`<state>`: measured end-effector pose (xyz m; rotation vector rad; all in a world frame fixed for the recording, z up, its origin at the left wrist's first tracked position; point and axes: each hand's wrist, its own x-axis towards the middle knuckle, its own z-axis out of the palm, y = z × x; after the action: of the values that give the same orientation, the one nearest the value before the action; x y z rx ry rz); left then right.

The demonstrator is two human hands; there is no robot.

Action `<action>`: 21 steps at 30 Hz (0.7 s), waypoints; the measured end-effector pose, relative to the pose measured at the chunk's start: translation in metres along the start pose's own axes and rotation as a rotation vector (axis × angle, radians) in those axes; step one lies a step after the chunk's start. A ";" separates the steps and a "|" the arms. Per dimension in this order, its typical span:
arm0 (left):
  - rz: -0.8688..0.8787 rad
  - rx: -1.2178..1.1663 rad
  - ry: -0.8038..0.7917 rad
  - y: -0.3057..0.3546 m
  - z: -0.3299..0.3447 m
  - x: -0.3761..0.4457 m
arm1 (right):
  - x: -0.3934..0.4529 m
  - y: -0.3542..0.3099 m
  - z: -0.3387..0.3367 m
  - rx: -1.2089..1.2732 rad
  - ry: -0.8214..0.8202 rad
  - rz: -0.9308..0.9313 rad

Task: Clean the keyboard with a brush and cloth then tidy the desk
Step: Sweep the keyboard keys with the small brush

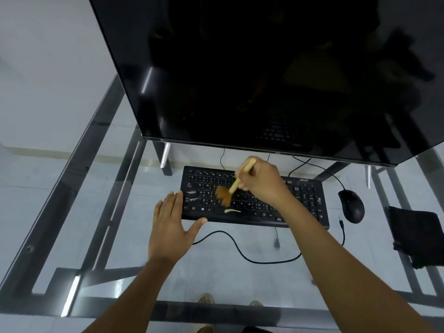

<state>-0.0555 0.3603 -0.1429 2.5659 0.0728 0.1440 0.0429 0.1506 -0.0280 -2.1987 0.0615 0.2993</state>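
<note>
R hand [262, 181] grips brush [230, 188] on keyboard [307, 200]; L hand [169, 227] flat at kbd edge.

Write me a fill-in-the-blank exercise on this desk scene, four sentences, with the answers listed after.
1. The right hand grips a ____ over the keyboard.
2. The left hand lies flat at the keyboard's ____ end.
3. The mouse sits to the ____ of the keyboard.
4. The folded black cloth lies on the ____ desk.

Answers: brush; left; right; glass
</note>
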 end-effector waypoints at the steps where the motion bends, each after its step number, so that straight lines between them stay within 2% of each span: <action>1: -0.004 -0.010 -0.007 0.000 0.000 0.000 | 0.000 0.001 -0.003 -0.063 0.111 -0.041; 2: -0.011 -0.019 -0.007 0.001 -0.001 -0.001 | 0.000 0.002 -0.009 -0.073 0.238 -0.093; 3: -0.020 -0.023 -0.001 0.003 -0.001 -0.001 | 0.000 0.004 -0.014 -0.056 0.298 -0.122; 4: -0.014 -0.012 0.007 0.005 -0.003 -0.001 | 0.001 0.007 -0.018 -0.037 0.288 -0.125; 7: 0.120 0.026 0.020 0.025 -0.009 0.005 | -0.003 0.016 -0.023 -0.063 0.083 -0.072; 8: 0.171 0.014 0.000 0.035 -0.009 0.009 | -0.002 0.020 -0.026 -0.093 0.123 -0.101; 10: 0.246 -0.039 -0.065 0.058 -0.007 0.018 | -0.003 0.021 -0.034 -0.082 0.337 -0.149; 11: 0.251 -0.074 -0.109 0.067 -0.007 0.023 | -0.003 0.022 -0.036 -0.020 0.353 -0.140; 12: 0.245 -0.108 -0.167 0.077 -0.003 0.027 | -0.004 0.025 -0.040 0.059 0.317 -0.106; 13: 0.235 -0.130 -0.216 0.084 0.001 0.029 | -0.006 0.027 -0.040 0.106 0.212 -0.054; 14: 0.229 -0.126 -0.239 0.085 0.005 0.030 | -0.008 0.027 -0.036 0.116 0.096 -0.019; 15: 0.238 -0.095 -0.261 0.086 0.009 0.032 | -0.011 0.030 -0.034 0.043 0.070 -0.019; 16: 0.255 -0.048 -0.285 0.088 0.016 0.034 | -0.010 0.036 -0.035 0.008 0.127 -0.033; 18: 0.271 0.050 -0.313 0.090 0.026 0.034 | -0.011 0.037 -0.046 -0.023 0.359 -0.069; 19: 0.274 0.083 -0.313 0.091 0.030 0.034 | -0.010 0.042 -0.052 -0.001 0.385 -0.066; 21: 0.281 0.109 -0.302 0.092 0.034 0.033 | -0.011 0.046 -0.056 0.072 0.210 -0.017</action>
<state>-0.0170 0.2676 -0.1191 2.6634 -0.4043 -0.1472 0.0358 0.0779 -0.0290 -2.1502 0.1663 0.0545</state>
